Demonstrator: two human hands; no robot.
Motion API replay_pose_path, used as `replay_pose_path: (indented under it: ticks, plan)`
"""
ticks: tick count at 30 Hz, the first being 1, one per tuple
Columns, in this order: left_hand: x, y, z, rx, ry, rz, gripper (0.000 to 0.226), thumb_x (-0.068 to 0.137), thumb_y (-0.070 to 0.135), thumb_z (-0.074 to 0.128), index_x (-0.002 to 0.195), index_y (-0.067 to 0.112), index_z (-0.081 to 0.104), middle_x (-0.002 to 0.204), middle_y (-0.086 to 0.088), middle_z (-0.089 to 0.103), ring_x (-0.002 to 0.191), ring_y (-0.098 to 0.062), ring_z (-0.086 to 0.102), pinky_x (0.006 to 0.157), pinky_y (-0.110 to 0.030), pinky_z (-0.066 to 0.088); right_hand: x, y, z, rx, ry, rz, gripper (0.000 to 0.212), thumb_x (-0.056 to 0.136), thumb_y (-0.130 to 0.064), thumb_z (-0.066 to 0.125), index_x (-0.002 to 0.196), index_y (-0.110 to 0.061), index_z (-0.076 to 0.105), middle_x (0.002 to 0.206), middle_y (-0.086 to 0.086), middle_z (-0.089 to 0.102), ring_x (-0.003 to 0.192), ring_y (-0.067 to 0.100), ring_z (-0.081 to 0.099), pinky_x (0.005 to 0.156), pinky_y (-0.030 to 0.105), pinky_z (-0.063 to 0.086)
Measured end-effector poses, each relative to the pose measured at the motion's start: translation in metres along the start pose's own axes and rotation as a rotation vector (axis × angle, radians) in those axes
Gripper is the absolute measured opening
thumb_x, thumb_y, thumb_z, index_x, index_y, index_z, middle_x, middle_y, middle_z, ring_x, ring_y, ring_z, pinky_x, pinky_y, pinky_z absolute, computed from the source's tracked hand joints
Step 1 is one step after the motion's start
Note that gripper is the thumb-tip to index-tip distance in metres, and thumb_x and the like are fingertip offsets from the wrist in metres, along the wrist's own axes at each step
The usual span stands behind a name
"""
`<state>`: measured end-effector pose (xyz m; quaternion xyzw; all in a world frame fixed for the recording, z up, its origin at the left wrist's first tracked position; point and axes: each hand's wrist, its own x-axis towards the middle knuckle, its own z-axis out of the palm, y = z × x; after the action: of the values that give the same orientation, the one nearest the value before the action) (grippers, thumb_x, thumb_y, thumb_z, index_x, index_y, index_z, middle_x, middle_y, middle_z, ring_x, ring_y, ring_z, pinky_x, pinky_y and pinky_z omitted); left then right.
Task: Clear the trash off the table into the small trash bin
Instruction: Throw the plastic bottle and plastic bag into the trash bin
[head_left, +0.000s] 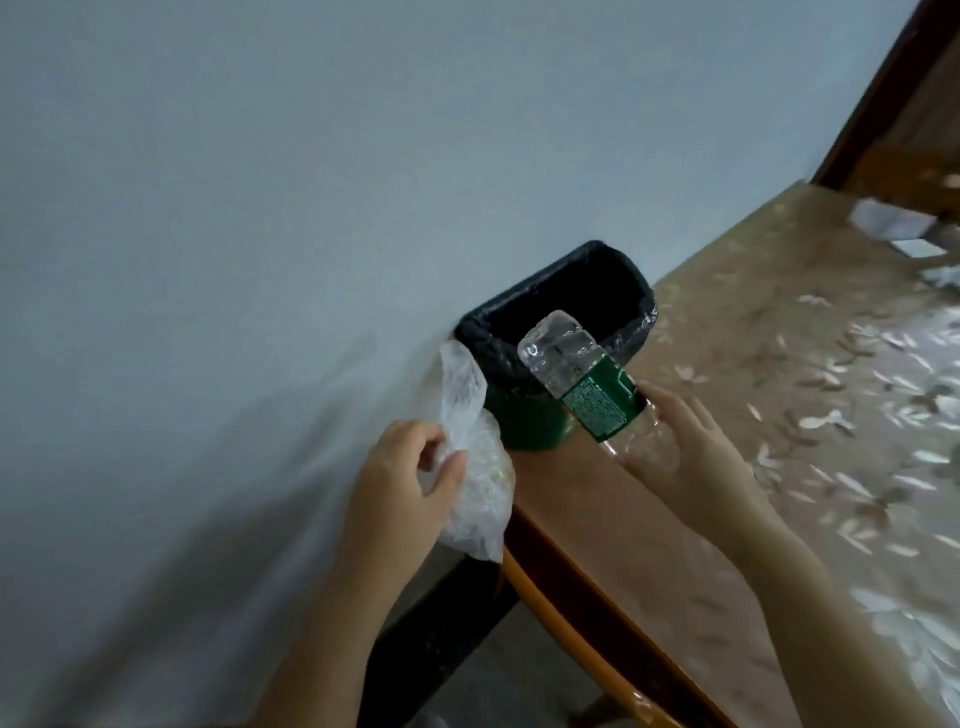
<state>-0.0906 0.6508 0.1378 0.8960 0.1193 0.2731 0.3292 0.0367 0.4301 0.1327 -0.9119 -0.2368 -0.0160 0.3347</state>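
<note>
A small green trash bin (535, 423) lined with a black bag stands at the table's corner against the wall. My right hand (691, 441) grips a clear plastic bottle (582, 379) with a green label, its far end tilted over the bin's rim. My left hand (405, 478) pinches a crumpled clear plastic bag (478, 483), held just left of the bin and off the table edge.
The table (727, 519) has a brown floral cover under clear plastic. White paper scraps (893, 221) lie at its far right end. A pale wall (260, 208) runs behind the bin. A dark wooden frame (878, 104) rises at the upper right.
</note>
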Motion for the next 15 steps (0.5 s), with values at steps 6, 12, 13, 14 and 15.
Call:
replay_pose_path:
  ticks: [6,12,13,14,15]
  plan:
    - [0.059,-0.028,0.004,-0.068,-0.024,0.109,0.014,0.077,0.019,0.065,0.082,0.009,0.057,0.074,0.003,0.052,0.067,0.000,0.047,0.065,-0.004,0.036,0.060,-0.011,0.000,-0.129,0.005,0.004,0.070,0.075,-0.023,0.071,0.135,-0.024,0.035,0.125,0.007,0.048,0.115,0.027,0.045,0.093,0.041,0.039]
    - [0.083,-0.038,0.015,-0.082,-0.055,0.114,0.014,0.076,0.010,0.070,0.082,0.009,0.058,0.073,0.002,0.054,0.068,-0.002,0.050,0.066,-0.010,0.040,0.121,-0.011,-0.004,-0.123,-0.020,0.078,0.071,0.074,-0.031,0.072,0.134,-0.022,0.035,0.130,0.009,0.046,0.110,0.025,0.048,0.087,0.033,0.038]
    - [0.086,-0.038,0.015,-0.080,-0.053,0.114,0.014,0.076,0.009,0.071,0.082,0.009,0.058,0.072,0.002,0.054,0.068,-0.003,0.050,0.067,-0.011,0.040,0.131,-0.011,-0.005,-0.126,-0.022,0.084,0.071,0.074,-0.032,0.071,0.134,-0.021,0.035,0.129,0.010,0.047,0.108,0.025,0.048,0.084,0.031,0.036]
    - [0.090,-0.037,0.015,-0.082,-0.056,0.114,0.014,0.075,0.010,0.071,0.083,0.010,0.058,0.072,0.003,0.053,0.068,-0.004,0.051,0.067,-0.011,0.040,0.140,-0.010,-0.006,-0.130,-0.024,0.097,0.070,0.074,-0.033,0.071,0.133,-0.020,0.036,0.128,0.011,0.048,0.105,0.024,0.049,0.081,0.029,0.035]
    - [0.093,-0.037,0.015,-0.084,-0.061,0.116,0.015,0.076,0.010,0.071,0.083,0.011,0.058,0.071,0.006,0.052,0.068,-0.005,0.052,0.067,-0.010,0.041,0.149,-0.009,-0.006,-0.124,-0.024,0.118,0.069,0.074,-0.033,0.071,0.132,-0.019,0.037,0.126,0.012,0.050,0.101,0.022,0.049,0.079,0.028,0.034]
